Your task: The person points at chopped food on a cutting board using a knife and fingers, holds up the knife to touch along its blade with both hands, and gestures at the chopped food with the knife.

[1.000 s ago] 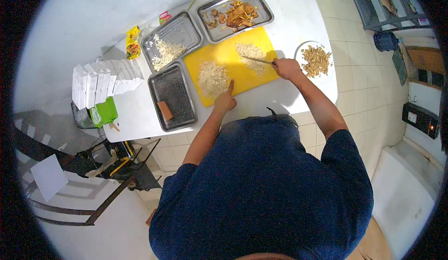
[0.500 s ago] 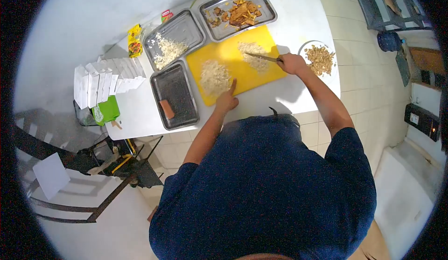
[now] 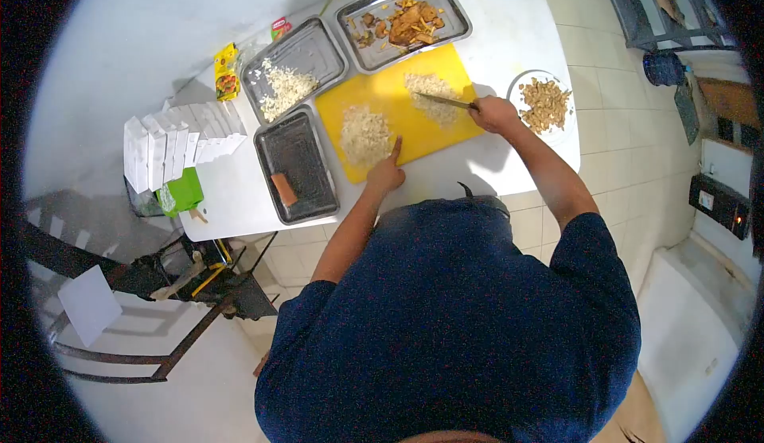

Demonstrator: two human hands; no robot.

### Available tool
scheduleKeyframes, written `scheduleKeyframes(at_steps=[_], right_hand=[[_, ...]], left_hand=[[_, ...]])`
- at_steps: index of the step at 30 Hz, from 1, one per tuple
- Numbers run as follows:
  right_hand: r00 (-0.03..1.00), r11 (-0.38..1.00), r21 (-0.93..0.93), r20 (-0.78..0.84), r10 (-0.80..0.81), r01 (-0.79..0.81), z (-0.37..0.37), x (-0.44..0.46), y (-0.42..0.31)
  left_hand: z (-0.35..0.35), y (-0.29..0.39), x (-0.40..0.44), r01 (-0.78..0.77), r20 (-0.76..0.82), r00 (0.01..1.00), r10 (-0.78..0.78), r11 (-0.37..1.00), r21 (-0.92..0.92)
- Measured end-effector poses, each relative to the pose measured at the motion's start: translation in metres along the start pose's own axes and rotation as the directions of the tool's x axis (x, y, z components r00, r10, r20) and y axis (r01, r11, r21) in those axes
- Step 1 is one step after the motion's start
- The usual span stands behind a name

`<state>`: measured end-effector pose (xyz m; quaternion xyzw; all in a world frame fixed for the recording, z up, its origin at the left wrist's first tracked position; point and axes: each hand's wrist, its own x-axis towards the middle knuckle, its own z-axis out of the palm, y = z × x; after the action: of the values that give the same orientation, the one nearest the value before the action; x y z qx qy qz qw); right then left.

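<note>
My right hand (image 3: 495, 114) is closed round the handle of a knife (image 3: 447, 100). The blade reaches left over a pale, finely chopped heap (image 3: 430, 85) on the yellow cutting board (image 3: 402, 93). At the board's near edge is my left hand (image 3: 387, 174), holding nothing, its index finger stretched out onto the board. Just beside that fingertip lies a second pale chopped heap (image 3: 365, 134). What the chopped food is, I cannot make out.
Around the board stand a metal tray (image 3: 330, 53) of white bits, a tray (image 3: 461, 29) of brown pieces, and a dark tray (image 3: 298, 153) holding an orange-brown block (image 3: 284, 189). A plate (image 3: 517, 85) of light-brown pieces is right; white boxes (image 3: 163, 149) and a yellow packet (image 3: 226, 71) are left.
The knife blade has shifted slightly down and left over the right heap, still in my right hand. My left hand stays almost in place at the board's near edge.
</note>
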<state>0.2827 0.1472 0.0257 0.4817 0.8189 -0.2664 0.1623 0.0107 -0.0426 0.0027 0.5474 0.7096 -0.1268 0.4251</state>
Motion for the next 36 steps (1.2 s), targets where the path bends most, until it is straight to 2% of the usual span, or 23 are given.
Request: scheduleKeyframes(at_steps=[3, 4, 8, 11, 14, 17, 20, 23, 26, 30, 32, 36], right_hand=[[1.000, 0.999, -0.034, 0.008, -0.017, 0.017, -0.006, -0.001, 0.003], [0.997, 0.999, -0.035, 0.080, 0.006, -0.004, -0.011, -0.004, -0.003], [0.996, 0.995, 0.054, -0.014, 0.085, -0.084, 0.049, -0.010, 0.000], [0.996, 0.997, 0.033, -0.059, 0.072, -0.070, 0.052, -0.002, -0.002], [0.999, 0.998, -0.040, -0.015, 0.043, -0.044, 0.019, -0.008, -0.011], [0.998, 0.998, 0.005, 0.039, 0.057, -0.057, 0.007, -0.015, -0.022], [0.995, 0.995, 0.048, 0.040, 0.086, -0.088, 0.043, -0.014, -0.020], [0.970, 0.979, 0.196, -0.219, 0.104, -0.061, 0.077, -0.022, -0.022], [0.991, 0.992, 0.099, -0.095, 0.093, -0.084, 0.066, -0.015, -0.026], [0.995, 0.996, 0.027, 0.047, 0.086, -0.088, 0.035, -0.020, -0.033], [0.996, 0.997, 0.029, 0.043, 0.075, -0.076, 0.042, -0.027, -0.034], [0.989, 0.980, 0.131, 0.027, 0.145, -0.148, 0.071, -0.036, -0.038]], left_hand=[[0.005, -0.004, 0.000, -0.017, -0.026, 1.000, 0.017, 1.000, -0.015], [0.005, -0.004, 0.000, -0.012, -0.021, 1.000, 0.012, 1.000, -0.016], [0.006, -0.004, 0.001, -0.021, -0.012, 1.000, 0.020, 0.999, -0.039], [0.000, 0.003, 0.005, 0.035, 0.038, 0.999, -0.035, 0.999, -0.001], [0.004, -0.001, 0.003, -0.016, -0.019, 1.000, 0.016, 1.000, -0.003], [0.005, -0.002, 0.001, -0.036, -0.024, 0.999, 0.035, 0.999, -0.034], [0.011, -0.001, 0.008, 0.015, -0.031, 0.999, -0.015, 1.000, -0.012], [0.014, -0.003, 0.004, -0.015, -0.100, 0.995, 0.016, 1.000, 0.012], [0.011, -0.002, 0.007, 0.007, -0.046, 0.999, -0.007, 1.000, 0.005], [0.015, -0.007, 0.007, -0.042, -0.110, 0.993, 0.039, 0.999, -0.019], [0.020, -0.011, 0.007, -0.053, -0.139, 0.989, 0.049, 0.998, -0.025], [0.009, -0.002, 0.001, -0.006, -0.061, 0.998, 0.003, 0.998, -0.057]])
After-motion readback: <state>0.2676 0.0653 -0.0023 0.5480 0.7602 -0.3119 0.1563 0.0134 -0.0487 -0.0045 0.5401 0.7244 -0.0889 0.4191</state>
